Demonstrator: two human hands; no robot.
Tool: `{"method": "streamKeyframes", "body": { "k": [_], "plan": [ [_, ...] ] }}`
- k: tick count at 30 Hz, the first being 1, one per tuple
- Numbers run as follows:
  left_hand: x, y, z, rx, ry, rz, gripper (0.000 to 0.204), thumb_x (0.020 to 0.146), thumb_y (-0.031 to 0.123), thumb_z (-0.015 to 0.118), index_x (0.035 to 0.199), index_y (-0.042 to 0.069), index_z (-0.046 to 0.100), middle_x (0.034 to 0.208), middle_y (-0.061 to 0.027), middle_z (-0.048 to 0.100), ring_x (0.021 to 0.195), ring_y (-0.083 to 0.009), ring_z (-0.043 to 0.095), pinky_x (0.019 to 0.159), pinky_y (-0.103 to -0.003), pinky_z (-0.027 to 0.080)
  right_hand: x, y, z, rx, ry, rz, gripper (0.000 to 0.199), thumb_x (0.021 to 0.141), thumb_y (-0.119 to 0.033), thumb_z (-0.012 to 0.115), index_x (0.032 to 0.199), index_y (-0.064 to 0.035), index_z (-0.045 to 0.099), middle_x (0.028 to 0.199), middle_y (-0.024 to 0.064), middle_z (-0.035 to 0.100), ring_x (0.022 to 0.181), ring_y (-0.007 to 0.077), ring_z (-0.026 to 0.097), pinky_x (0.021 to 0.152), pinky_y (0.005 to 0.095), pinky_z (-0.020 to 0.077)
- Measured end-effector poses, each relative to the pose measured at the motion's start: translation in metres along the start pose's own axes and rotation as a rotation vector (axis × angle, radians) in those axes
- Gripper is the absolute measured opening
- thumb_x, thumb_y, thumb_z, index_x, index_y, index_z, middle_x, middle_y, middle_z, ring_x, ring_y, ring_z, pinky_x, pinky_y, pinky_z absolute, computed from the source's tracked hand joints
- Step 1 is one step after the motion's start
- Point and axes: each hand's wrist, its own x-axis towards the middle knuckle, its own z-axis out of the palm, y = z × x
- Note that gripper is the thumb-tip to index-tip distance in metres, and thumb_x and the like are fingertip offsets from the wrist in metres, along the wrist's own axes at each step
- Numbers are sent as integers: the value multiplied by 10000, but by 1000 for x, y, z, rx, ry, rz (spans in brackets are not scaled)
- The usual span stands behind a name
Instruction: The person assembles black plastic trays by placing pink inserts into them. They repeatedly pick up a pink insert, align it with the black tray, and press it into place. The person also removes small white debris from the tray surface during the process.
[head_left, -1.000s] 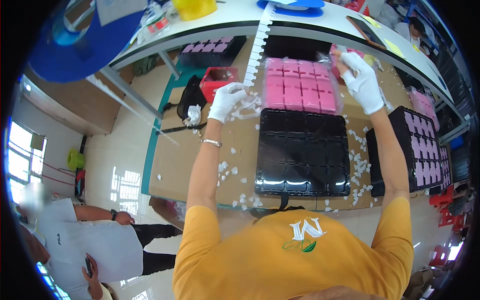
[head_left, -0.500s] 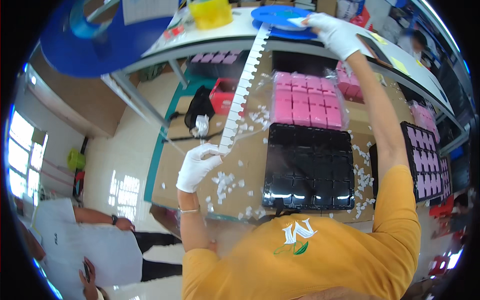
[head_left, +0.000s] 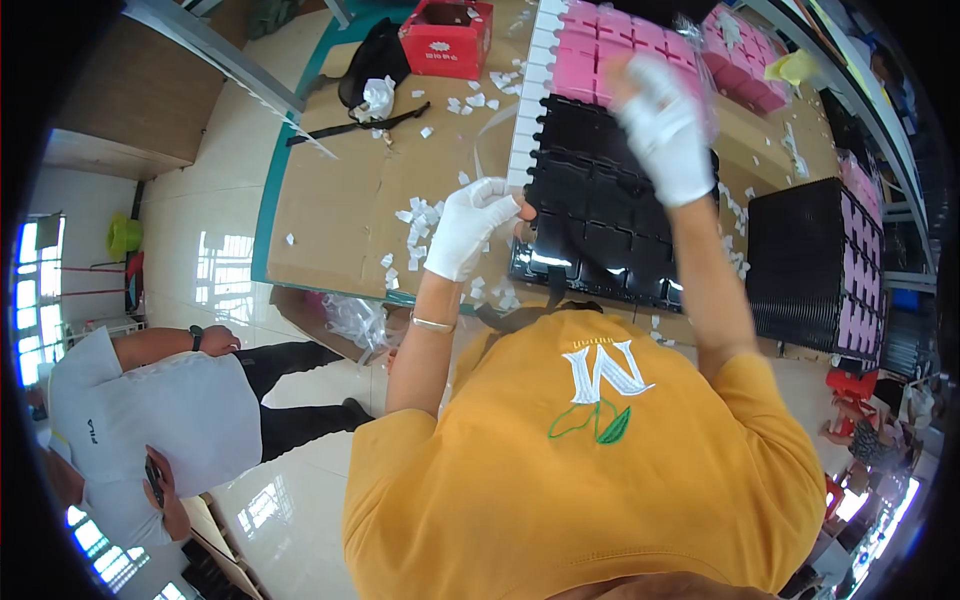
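My left hand [head_left: 472, 228], in a white fingertip-less glove, pinches the lower end of a long white strip with notched edges [head_left: 530, 110]. From there the strip runs up past the left side of a black compartmented tray [head_left: 590, 225] and out at the top. My right hand [head_left: 668, 135], gloved the same way, hovers over the tray's far part near the pink blocks [head_left: 585, 50]. Motion blurs its fingers, so their grip is unclear. Small white scraps [head_left: 422, 222] lie on the cardboard [head_left: 340, 220] beside my left hand.
A red box [head_left: 447, 40] and a black strap bag [head_left: 378, 60] sit at the far left. To the right stands a stack of black trays with pink pieces [head_left: 810, 265]. Clear plastic film [head_left: 355, 322] fills a carton below the table edge. A person [head_left: 165, 400] stands at left.
My right hand has left the blue reel and come down nearer. My left hand, still on the strip's end, has moved to the tray's left edge. The view has tilted down.
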Motion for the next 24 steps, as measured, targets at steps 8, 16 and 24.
{"method": "streamKeyframes", "body": {
  "k": [8,16,24],
  "plan": [
    [10,3,22,112,7,19,166,892,68,626,1011,-44,652,841,-88,694,720,-106,637,644,-214,512,-82,-10,38,491,-300,858,264,829,-248,715,935,-10,667,816,11,631,715,76,539,666,243,444],
    [15,-13,29,531,215,354,177,872,75,633,1034,12,664,779,-71,697,649,-90,642,589,-246,511,-82,-15,43,333,-273,825,202,854,-195,689,878,3,661,786,2,630,735,88,538,706,258,447],
    [41,-39,-2,689,322,506,224,883,36,579,1096,29,648,858,-80,701,594,-95,601,566,-247,488,-54,72,22,-105,-509,386,189,847,-172,666,782,-14,586,750,53,554,661,138,524,636,272,424]
  ]
}}
